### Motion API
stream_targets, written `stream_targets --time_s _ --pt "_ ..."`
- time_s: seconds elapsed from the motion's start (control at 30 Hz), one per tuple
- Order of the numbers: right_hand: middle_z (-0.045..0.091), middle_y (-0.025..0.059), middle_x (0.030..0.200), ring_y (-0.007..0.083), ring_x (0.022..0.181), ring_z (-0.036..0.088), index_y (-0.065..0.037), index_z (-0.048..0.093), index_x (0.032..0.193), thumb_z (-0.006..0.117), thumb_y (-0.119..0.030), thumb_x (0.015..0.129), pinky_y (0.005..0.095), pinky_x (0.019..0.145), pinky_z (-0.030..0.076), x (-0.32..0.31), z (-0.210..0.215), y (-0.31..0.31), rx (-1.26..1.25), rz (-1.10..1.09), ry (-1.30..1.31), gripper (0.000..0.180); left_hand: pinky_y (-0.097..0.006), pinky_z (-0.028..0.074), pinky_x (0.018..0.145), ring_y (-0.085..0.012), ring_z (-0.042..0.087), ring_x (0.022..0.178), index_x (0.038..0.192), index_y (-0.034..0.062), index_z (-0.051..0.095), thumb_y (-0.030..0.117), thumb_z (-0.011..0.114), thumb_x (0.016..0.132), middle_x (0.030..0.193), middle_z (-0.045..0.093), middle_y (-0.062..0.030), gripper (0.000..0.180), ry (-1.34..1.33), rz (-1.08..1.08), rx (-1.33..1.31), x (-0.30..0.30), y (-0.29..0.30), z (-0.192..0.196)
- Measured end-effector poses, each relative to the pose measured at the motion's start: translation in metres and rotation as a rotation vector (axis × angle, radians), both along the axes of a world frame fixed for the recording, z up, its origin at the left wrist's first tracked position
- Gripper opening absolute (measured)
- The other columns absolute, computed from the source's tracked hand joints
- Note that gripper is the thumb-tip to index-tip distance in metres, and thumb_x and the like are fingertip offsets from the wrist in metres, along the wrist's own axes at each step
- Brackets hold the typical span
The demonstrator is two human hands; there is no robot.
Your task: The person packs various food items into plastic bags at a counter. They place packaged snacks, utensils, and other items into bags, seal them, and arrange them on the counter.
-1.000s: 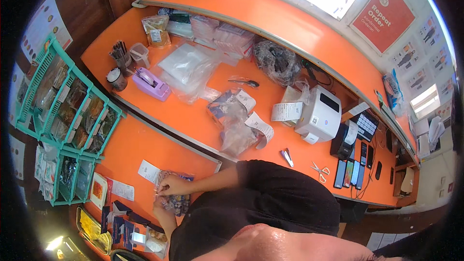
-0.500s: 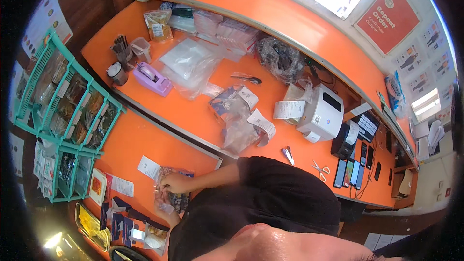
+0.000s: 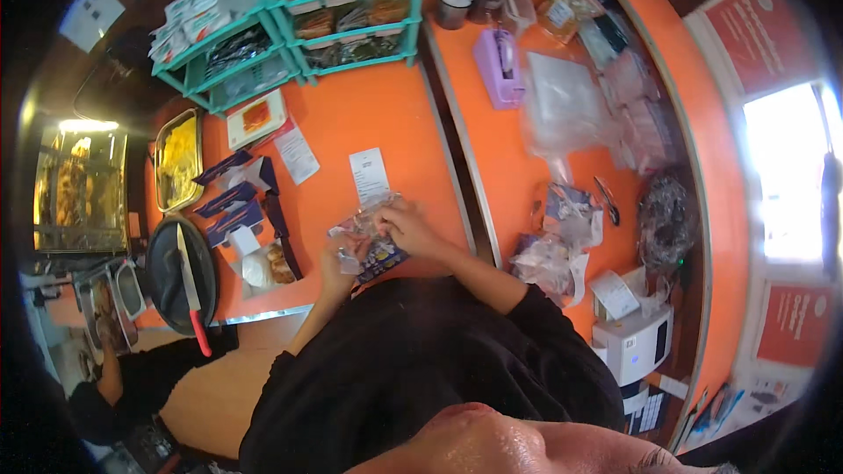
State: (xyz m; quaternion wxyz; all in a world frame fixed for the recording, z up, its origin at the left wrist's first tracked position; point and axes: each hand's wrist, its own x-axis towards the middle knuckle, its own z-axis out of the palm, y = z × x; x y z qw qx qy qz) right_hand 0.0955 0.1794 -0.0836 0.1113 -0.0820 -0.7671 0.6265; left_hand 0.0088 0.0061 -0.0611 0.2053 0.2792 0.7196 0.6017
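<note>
Clear bag (image 3: 384,255) in grip of left hand (image 3: 341,263) and right hand (image 3: 407,228); receipt (image 3: 369,174) (print illegible) beside.

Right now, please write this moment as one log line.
left hand: on bag; right hand: on bag; receipt: beside bag; knife: across pan

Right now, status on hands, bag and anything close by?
Left fingers, right fingers both on bag. Slip at its far edge. Knife across pan, off left.

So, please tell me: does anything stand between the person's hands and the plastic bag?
Nothing visible does: the left hand and right hand both touch the plastic bag. The white paper slip lies on its far side, not in between.
</note>
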Motion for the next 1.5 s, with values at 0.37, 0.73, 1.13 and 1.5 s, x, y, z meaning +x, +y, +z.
stream_targets --time_s 0.37,0.73,1.13,1.5 --pt "0.070 0.0189 0.101 0.0332 0.097 0.067 -0.005 0.070 0.104 0.071 -0.043 0.080 0.0464 0.080 0.052 -0.120 -0.042 0.109 0.519 -0.165 -0.640 0.045 -0.044 0.046 0.089 -0.0343 0.055 0.106 0.105 0.0024 0.063 0.017 0.084 0.070 0.112 0.061 -0.0154 0.043 0.616 -0.012 -0.347 -0.006 0.017 0.050" --pt "0.071 0.0117 0.108 0.0196 0.100 0.067 -0.001 0.067 0.112 0.079 -0.013 0.079 0.0313 0.085 0.052 -0.096 -0.061 0.115 -0.263 -0.316 -0.142 0.037 -0.047 0.046 0.086 -0.0417 0.057 0.099 0.105 -0.0016 0.062 0.000 0.064 0.072 0.106 0.059 -0.0210 0.033 0.540 -0.227 -0.495 -0.006 0.041 0.015" --pt "0.070 0.0077 0.105 0.0131 0.093 0.065 0.000 0.064 0.115 0.073 -0.021 0.088 0.0289 0.081 0.053 0.060 0.093 0.077 -0.390 -0.080 -0.289 0.036 -0.033 0.047 0.078 -0.0181 0.059 0.084 0.093 0.0013 0.066 0.042 0.052 0.100 0.088 0.063 -0.0063 0.044 -0.258 -0.303 -0.113 -0.022 0.045 -0.016" --pt "0.068 0.0180 0.096 0.0329 0.089 0.067 -0.003 0.065 0.103 0.066 -0.036 0.089 0.0437 0.076 0.051 0.145 0.079 -0.026 0.274 -0.552 -0.552 0.035 -0.031 0.047 0.080 -0.0169 0.060 0.086 0.108 -0.0050 0.067 0.038 0.062 0.094 0.094 0.067 -0.0106 0.045 0.012 -0.526 -0.270 -0.005 0.067 0.011"
